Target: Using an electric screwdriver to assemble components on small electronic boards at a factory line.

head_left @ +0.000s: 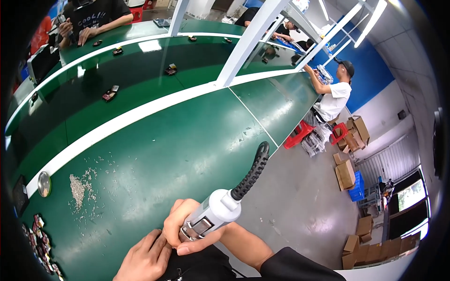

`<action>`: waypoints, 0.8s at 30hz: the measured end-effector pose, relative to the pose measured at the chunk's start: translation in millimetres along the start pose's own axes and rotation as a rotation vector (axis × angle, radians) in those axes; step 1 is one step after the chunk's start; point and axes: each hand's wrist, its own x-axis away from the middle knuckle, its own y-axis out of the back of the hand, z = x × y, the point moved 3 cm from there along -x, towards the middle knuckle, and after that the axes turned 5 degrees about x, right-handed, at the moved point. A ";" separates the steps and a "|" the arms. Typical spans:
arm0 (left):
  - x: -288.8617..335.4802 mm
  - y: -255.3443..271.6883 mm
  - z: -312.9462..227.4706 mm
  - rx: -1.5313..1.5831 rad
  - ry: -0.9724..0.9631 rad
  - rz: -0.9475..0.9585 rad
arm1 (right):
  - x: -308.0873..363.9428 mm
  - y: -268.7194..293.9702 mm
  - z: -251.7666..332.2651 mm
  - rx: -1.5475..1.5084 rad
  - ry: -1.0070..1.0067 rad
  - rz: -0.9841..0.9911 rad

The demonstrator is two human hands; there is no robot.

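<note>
My right hand [183,225] is wrapped round a grey electric screwdriver [218,208] at the near edge of the green table [154,164]. A ribbed black cable sleeve [253,171] curves up from its back end toward the far right. The tool's working tip is hidden behind my hands. Against the right hand lies my left hand [147,257], its fingers curled and pressed together. What they hold, if anything, is out of sight. Small silvery screws [78,191] form a heap on the table to the left, with more scattered around it.
A round dish [44,184] stands beyond the screws. Small dark assemblies [40,241] crowd the left edge; others, like this one [110,93], sit spaced along the green belt behind a white rail [140,110]. A white post [251,42] rises there. Other people [335,96] sit farther off.
</note>
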 end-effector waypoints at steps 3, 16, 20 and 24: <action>15.7 12.8 -5.1 0.037 0.095 0.008 | 6.0 2.6 10.9 -0.298 0.085 -0.049; 290.6 118.3 82.0 -0.535 1.059 -0.814 | 16.8 -1.4 -50.7 -0.650 -0.016 -0.542; 295.6 120.2 108.5 -0.646 1.087 -0.779 | 31.8 10.4 -45.8 -0.706 0.049 -0.641; 300.1 114.8 107.6 -0.583 1.097 -0.777 | 31.9 9.6 -52.5 -0.755 0.038 -0.626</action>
